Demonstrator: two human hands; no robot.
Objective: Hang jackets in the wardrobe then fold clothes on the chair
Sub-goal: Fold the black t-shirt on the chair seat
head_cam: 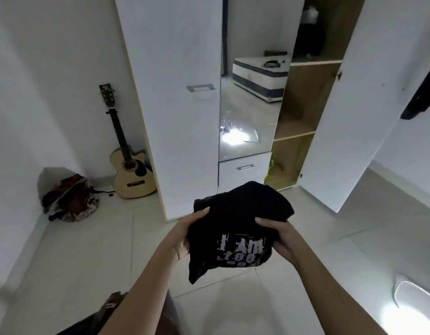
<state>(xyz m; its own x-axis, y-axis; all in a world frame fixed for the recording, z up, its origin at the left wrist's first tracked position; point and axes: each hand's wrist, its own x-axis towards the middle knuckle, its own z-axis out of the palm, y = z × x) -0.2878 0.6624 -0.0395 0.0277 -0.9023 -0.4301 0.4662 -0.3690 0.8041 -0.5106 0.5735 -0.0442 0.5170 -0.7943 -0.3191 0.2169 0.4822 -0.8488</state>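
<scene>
A black printed shirt, bunched, is held in the air above the floor before the open wardrobe. The left hand grips its left edge and the right hand its right edge, fingers curled over the cloth. It looks light, soft and limp, so it will likely sag; taking it at the shoulder seams or hem corners should let it hang flat for folding.

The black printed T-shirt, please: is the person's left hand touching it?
Touching. The head view shows the left hand gripping the black printed T-shirt, thumb curled over its edge.
</scene>
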